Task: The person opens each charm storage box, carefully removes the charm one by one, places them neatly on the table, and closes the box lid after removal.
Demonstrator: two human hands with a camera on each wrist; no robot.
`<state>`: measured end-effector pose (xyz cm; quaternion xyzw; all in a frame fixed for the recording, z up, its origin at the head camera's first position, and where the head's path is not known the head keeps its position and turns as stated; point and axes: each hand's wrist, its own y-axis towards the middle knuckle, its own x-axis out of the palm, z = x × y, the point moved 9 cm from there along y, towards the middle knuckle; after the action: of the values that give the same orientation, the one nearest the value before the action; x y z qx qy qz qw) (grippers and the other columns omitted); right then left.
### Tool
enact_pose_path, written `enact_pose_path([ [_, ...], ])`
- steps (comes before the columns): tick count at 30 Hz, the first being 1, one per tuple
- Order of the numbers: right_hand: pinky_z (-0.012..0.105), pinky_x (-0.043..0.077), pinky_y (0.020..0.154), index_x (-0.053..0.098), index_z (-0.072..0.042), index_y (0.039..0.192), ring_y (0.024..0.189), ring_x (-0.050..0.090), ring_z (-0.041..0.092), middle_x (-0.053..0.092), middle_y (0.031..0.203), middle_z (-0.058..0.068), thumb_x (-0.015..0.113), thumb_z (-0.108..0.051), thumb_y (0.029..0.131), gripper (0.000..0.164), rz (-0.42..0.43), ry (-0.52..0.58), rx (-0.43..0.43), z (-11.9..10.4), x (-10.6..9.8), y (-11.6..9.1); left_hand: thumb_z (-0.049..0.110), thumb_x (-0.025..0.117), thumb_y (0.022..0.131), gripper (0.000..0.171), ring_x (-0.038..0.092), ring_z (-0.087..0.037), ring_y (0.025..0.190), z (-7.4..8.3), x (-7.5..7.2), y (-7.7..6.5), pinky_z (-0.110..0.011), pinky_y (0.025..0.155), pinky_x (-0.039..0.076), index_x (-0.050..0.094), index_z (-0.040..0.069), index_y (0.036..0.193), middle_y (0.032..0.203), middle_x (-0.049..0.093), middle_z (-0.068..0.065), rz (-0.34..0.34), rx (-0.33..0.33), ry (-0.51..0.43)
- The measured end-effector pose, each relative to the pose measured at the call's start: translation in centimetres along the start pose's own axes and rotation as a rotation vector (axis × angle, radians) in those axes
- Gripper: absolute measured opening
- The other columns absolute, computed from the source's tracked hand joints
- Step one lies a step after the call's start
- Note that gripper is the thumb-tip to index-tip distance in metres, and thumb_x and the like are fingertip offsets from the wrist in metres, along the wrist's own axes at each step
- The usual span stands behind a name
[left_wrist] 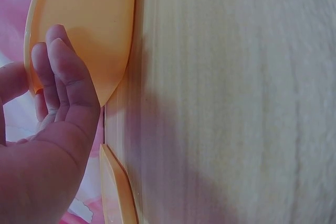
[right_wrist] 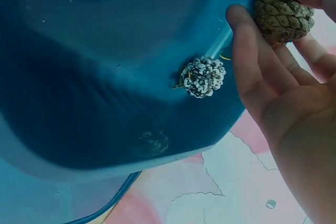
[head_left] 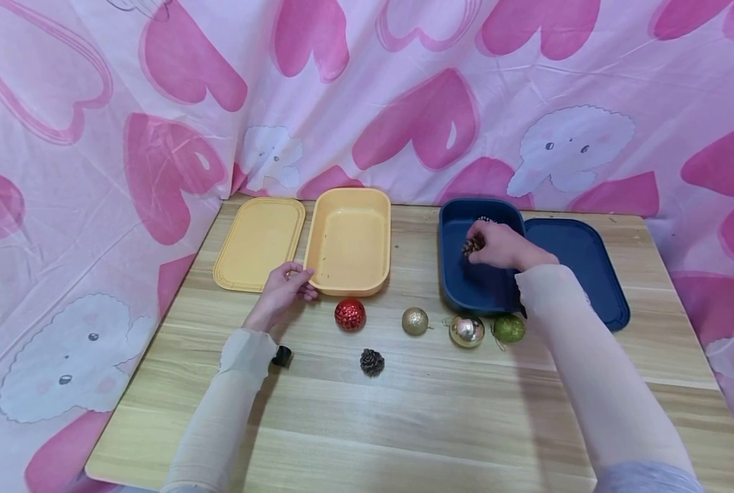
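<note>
My right hand (head_left: 496, 246) pinches a brown pine cone (right_wrist: 283, 17) between thumb and fingers, over the blue box (head_left: 483, 305). Inside that box, by its far wall, is a white-tipped pine cone (right_wrist: 203, 77) with a gold loop. At the near left corner of the yellow box (head_left: 348, 284), my left hand (head_left: 283, 291) holds the rim, thumb at the edge and fingers against the outer wall. Only a few dark specks show in the yellow box. Another dark pine cone (head_left: 372, 362) lies on the table.
Between and before the boxes are a red ball (head_left: 350, 315), a glittery gold ball (head_left: 415, 321), a shiny gold ball (head_left: 467, 331) and a green ball (head_left: 509, 329). A yellow lid (head_left: 259, 243) and blue lid (head_left: 579, 267) flank the boxes. A small black object (head_left: 282, 356) lies near the left sleeve.
</note>
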<state>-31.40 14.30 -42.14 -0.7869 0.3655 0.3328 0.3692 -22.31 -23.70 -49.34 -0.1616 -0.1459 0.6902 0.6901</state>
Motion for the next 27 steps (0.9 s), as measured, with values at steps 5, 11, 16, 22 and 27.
enact_pose_path([
  [5, 0.053, 0.048, 0.093, 0.052, 0.001, 0.131, 0.106, 0.054, 0.034, 0.057, 0.12, 0.021, 0.065, -0.014, 0.088, 0.047, 0.017, 0.01, -0.035, -0.4, -0.4, -0.4, 0.015, 0.055, 0.098, 0.016, 0.066, -0.012, 0.062, 0.0, 0.0, 0.1, -0.023, 0.063, 0.058, 0.042, 0.007, 0.102, 0.068, 0.066, -0.001, -0.01, 0.003, 0.008],
  [11, 0.054, 0.047, 0.094, 0.054, 0.001, 0.126, 0.105, 0.054, 0.034, 0.056, 0.122, 0.022, 0.066, -0.013, 0.088, 0.042, 0.051, 0.007, -0.061, -0.6, -0.7, -0.7, 0.015, 0.055, 0.098, 0.016, 0.066, -0.011, 0.061, 0.0, 0.0, 0.2, -0.023, 0.063, 0.058, 0.043, 0.006, 0.102, 0.068, 0.066, -0.001, -0.012, 0.007, 0.009],
  [16, 0.052, 0.049, 0.092, 0.054, 0.0, 0.125, 0.103, 0.056, 0.032, 0.057, 0.119, 0.02, 0.066, -0.01, 0.088, 0.041, 0.083, 0.051, -0.049, -0.6, -1.0, -1.2, 0.015, 0.055, 0.098, 0.017, 0.066, -0.012, 0.062, -0.1, 0.0, 0.3, -0.024, 0.064, 0.058, 0.042, 0.006, 0.102, 0.069, 0.066, -0.001, -0.012, 0.002, 0.015],
  [22, 0.049, 0.051, 0.087, 0.054, -0.003, 0.124, 0.098, 0.057, 0.03, 0.06, 0.115, 0.018, 0.067, -0.011, 0.088, 0.039, 0.115, 0.069, -0.053, -0.8, -1.3, -1.8, 0.017, 0.056, 0.098, 0.018, 0.066, -0.012, 0.063, -0.2, 0.0, 0.2, -0.024, 0.065, 0.058, 0.042, 0.006, 0.103, 0.07, 0.066, -0.001, -0.018, -0.003, 0.014],
  [27, 0.048, 0.051, 0.087, 0.054, -0.004, 0.122, 0.101, 0.06, 0.03, 0.062, 0.114, 0.016, 0.067, -0.012, 0.088, 0.037, 0.139, 0.106, -0.063, -1.3, -1.6, -2.3, 0.017, 0.056, 0.098, 0.019, 0.066, -0.012, 0.064, -0.2, 0.0, 0.2, -0.024, 0.066, 0.059, 0.042, 0.006, 0.104, 0.071, 0.066, -0.002, -0.021, -0.005, 0.013],
])
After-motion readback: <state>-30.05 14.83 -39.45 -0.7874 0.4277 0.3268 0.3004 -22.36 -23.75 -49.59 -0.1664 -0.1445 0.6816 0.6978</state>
